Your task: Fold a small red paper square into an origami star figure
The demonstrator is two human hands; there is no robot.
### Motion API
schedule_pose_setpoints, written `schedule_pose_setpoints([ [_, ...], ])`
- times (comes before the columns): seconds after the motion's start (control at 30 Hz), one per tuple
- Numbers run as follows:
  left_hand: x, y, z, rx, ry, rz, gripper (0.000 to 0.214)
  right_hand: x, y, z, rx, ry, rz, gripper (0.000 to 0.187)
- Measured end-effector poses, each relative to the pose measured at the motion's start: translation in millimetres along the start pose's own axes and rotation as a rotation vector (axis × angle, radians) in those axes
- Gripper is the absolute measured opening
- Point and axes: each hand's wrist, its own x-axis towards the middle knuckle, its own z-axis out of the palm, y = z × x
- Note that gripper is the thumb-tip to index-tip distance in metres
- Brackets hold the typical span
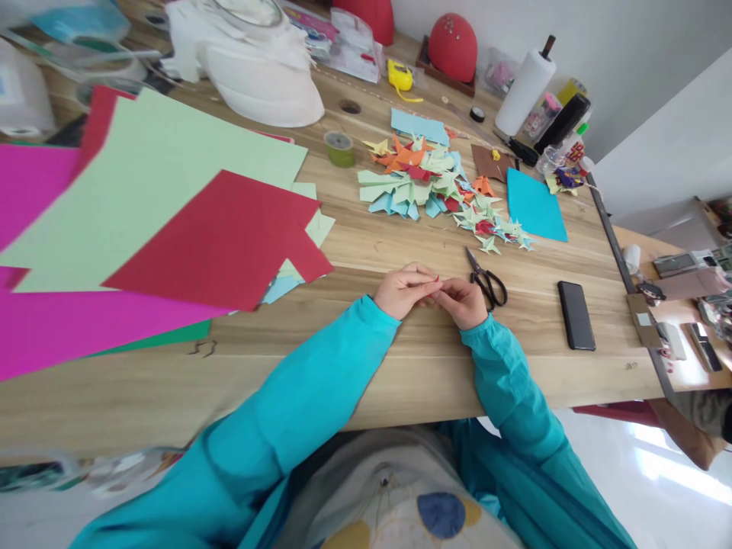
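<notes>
Close together above the wooden table, my left hand (405, 291) and my right hand (464, 302) pinch a tiny red piece of folded paper (438, 279) at their fingertips. Most of the piece is hidden by the fingers. Just right of my right hand lie black-handled scissors (486, 280), blades pointing away from me. Beyond the hands spreads a pile of folded paper stars (426, 179) in orange, pale green, light blue and red. Left of my left hand, a red paper sheet (223, 236) rests on large pale green sheets (171, 145).
A magenta sheet (85, 328) lies at the left, and a phone (576, 316) at the right. A blue sheet (536, 204), a tape roll (339, 149), a yellow tape measure (400, 75) and a white paper roll (524, 91) stand or lie farther back.
</notes>
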Motion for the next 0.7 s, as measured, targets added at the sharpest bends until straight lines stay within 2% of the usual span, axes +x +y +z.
schedule_pose_setpoints([
  [0.1, 0.3, 1.1, 0.1, 0.005, -0.026, -0.032, 0.024, 0.3, -1.5, -2.1, -0.05, 0.006, 0.028, 0.034],
  [0.27, 3.1, 2.5, -0.8, 0.119, 0.019, 0.145, 0.017, -0.1, -3.0, -3.5, -0.087, 0.004, 0.015, 0.033],
  [0.33, 3.2, 3.1, -1.3, 0.136, 0.038, 0.164, 0.015, -0.9, -2.7, -3.7, -0.108, -0.034, -0.003, 0.031],
  [0.53, 0.0, 3.3, -1.5, 0.045, 0.082, -0.024, 0.022, -3.3, -3.3, -4.4, -0.103, -0.122, -0.006, 0.027],
  [0.7, 0.8, 3.6, -2.0, 0.08, 0.065, -0.025, 0.025, -3.4, -5.4, -4.3, -0.077, -0.124, 0.01, 0.028],
])
